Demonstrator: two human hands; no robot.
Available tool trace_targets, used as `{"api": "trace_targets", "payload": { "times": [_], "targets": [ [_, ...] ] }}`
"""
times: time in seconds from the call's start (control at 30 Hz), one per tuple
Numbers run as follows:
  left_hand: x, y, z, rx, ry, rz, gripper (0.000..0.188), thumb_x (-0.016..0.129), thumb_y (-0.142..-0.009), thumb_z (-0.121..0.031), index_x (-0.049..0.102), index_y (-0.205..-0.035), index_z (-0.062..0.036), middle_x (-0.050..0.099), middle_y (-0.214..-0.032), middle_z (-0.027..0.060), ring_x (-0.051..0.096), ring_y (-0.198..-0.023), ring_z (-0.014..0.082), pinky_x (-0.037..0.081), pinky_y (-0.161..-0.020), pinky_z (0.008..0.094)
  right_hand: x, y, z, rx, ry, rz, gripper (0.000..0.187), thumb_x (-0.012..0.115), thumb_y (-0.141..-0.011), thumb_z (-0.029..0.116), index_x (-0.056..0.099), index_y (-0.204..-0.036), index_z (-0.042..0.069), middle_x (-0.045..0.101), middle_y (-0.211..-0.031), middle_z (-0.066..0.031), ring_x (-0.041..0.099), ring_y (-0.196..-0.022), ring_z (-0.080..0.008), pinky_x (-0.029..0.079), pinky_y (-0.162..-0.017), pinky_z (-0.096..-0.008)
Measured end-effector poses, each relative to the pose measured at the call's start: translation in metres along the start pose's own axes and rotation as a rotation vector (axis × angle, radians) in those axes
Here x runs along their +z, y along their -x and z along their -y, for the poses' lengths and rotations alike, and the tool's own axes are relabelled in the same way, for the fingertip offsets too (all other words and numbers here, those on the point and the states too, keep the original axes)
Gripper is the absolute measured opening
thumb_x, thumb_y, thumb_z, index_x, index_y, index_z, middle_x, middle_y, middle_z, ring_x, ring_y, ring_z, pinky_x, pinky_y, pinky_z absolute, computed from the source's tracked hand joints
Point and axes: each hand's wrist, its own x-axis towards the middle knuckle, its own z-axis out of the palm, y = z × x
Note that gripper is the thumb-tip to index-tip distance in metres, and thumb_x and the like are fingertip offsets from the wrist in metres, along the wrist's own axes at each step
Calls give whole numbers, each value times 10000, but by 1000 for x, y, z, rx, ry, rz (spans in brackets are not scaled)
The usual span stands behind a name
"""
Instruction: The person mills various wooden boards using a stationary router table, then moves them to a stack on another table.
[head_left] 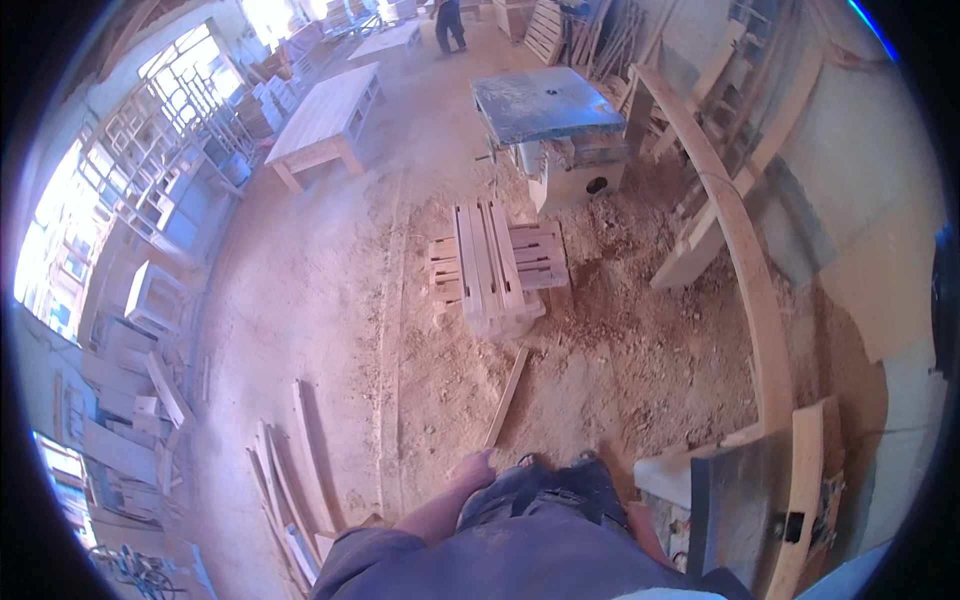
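My left hand (476,467) hangs by my left thigh, its fingers small and blurred. Just beyond it, a narrow wooden strip (508,398) slants across the dusty floor; I cannot tell whether the hand touches its near end. My right hand (637,513) is low at my right side, partly hidden by my clothing, next to a machine with a dark upright plate (706,510). What its fingers do does not show. Ahead stands a stack of slotted wooden pieces (488,262), long ones laid across shorter ones.
A metal-topped machine (548,105) stands beyond the stack amid sawdust. A long curved plank (725,200) runs down the right side. Loose boards (310,455) lie at left. A low wooden table (328,115) stands far left, and a person (448,25) is at the back.
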Motion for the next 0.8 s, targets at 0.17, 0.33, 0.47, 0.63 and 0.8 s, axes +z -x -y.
{"api": "trace_targets", "payload": {
  "times": [0.17, 0.33, 0.47, 0.63, 0.8],
  "targets": [
    [48, -10, -23, 270, -95, 85, 524, 607, -835, -202, 604, -1334, -44, 649, -1267, 266, 615, -1194, 429, 488, -1018, 511, 26, 106, 9, 286, -265, 15, 242, 685, -817, 287, 751, -900, 70, 732, -842, -133, 702, -747, -284, 543, -685, -412],
    [85, -32, -19, 482, -312, 29, 338, 603, -817, -186, 723, -1090, -28, 698, -1103, 273, 667, -1059, 435, 529, -914, 528, 24, 177, 69, 467, -770, -164, 233, 684, -790, 142, 738, -985, 28, 720, -822, -123, 689, -758, -216, 546, -681, -376],
    [134, -12, -66, 651, -631, 67, 280, 575, -845, -221, 771, -915, -34, 729, -933, 238, 705, -904, 438, 558, -808, 532, 71, 263, 30, 397, -672, -514, 272, 700, -804, 157, 734, -1039, 24, 723, -879, -139, 698, -820, -238, 556, -732, -379],
    [216, 120, -156, 1193, -844, 367, 331, 588, -919, -343, 748, -897, -54, 739, -913, 192, 699, -820, 419, 566, -751, 518, 156, 414, -26, 677, -692, -643, 177, 667, -788, 202, 739, -844, 50, 693, -807, -173, 681, -767, -297, 529, -678, -435],
    [284, 200, -139, 1100, -785, 514, 357, 647, -909, -386, 745, -831, -51, 713, -923, 214, 692, -876, 380, 536, -763, 492, 170, 451, 4, 1005, -999, -705, 277, 679, -757, 205, 771, -981, 69, 732, -890, -197, 710, -860, -297, 555, -795, -429]
  ]
}}
